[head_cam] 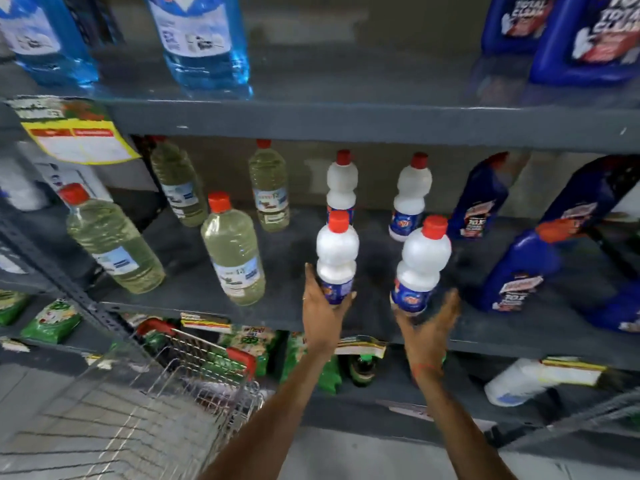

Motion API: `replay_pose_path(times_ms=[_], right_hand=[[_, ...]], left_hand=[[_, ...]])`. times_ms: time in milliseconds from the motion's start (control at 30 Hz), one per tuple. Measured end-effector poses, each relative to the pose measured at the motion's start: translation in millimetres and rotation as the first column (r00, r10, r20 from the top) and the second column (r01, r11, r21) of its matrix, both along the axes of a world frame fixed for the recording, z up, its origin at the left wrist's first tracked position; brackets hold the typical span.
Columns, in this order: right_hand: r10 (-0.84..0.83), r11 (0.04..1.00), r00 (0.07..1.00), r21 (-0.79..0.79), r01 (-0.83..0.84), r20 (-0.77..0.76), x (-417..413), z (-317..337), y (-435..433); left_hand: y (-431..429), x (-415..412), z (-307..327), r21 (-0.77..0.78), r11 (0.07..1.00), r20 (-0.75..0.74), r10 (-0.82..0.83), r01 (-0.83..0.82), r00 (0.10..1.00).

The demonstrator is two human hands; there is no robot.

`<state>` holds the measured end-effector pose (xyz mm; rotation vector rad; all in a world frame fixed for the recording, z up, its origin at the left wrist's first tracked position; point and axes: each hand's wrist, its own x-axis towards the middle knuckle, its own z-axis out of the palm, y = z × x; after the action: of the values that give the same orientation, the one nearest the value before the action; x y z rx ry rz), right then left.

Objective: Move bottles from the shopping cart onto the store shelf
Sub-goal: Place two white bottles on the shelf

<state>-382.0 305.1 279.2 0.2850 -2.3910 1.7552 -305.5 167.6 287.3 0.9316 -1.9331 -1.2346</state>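
Two white bottles with red caps and blue labels are in my hands above the front of the grey middle shelf [284, 306]. My left hand [323, 315] grips the base of the left white bottle [336, 258], held upright. My right hand [431, 323] cups the base of the right white bottle [420, 263], which tilts slightly right; that hand is motion-blurred. Two more white bottles [342, 181] [412, 199] stand farther back on the same shelf. The wire shopping cart [194, 382] sits at lower left, below the shelf.
Several pale yellow-green bottles [233, 247] stand left on the shelf, dark blue bottles [516, 268] right. The upper shelf holds clear blue bottles [204, 43] and blue jugs [588, 36]. Green packets [52, 320] and a white jug [516, 382] fill the lower shelf.
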Motion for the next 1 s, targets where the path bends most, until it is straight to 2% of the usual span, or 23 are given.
replay_pose_path(times_ms=[133, 300, 467, 500, 567, 667, 800, 1000], right_hand=[[0.096, 0.995, 0.988, 0.01, -0.098, 0.124, -19.4, -13.6, 2.4], [0.085, 0.996, 0.99, -0.004, -0.085, 0.109, -21.3, -15.8, 1.6], [0.127, 0.992, 0.988, 0.002, -0.127, 0.09, -20.5, -8.7, 7.1], [0.115, 0.993, 0.991, 0.009, -0.115, 0.072, -18.2, -5.5, 10.0], [0.071, 0.997, 0.997, 0.018, -0.071, -0.023, -11.2, 3.3, 17.5], [0.028, 0.999, 0.98, 0.024, -0.024, -0.197, -4.6, 16.7, 34.0], [-0.051, 0.999, 0.961, 0.004, 0.054, -0.271, -11.7, 28.7, 67.1], [-0.154, 0.985, 0.952, 0.035, 0.169, -0.266, -55.7, 22.4, 140.2]], left_hand=[[-2.2, -4.5, -6.2, -0.004, 0.999, 0.051, 0.037, -0.036, 0.998], [-3.9, -3.5, -5.2, -0.032, 0.997, 0.059, 0.075, -0.073, 0.995], [6.4, -2.1, -1.0, -0.039, 0.998, 0.043, 0.045, -0.043, 0.998], [11.5, -1.3, 0.8, -0.08, 0.996, 0.052, 0.045, -0.041, 0.998], [22.7, 1.3, 5.3, -0.28, 0.959, 0.065, 0.071, -0.05, 0.995], [46.2, 1.6, 15.6, -0.55, 0.832, 0.023, 0.098, -0.069, 0.995], [97.1, -19.5, 27.4, -0.631, 0.775, -0.043, -0.053, 0.014, 0.998], [189.6, -83.3, 18.9, -0.523, 0.82, 0.027, -0.255, 0.231, 0.966]])
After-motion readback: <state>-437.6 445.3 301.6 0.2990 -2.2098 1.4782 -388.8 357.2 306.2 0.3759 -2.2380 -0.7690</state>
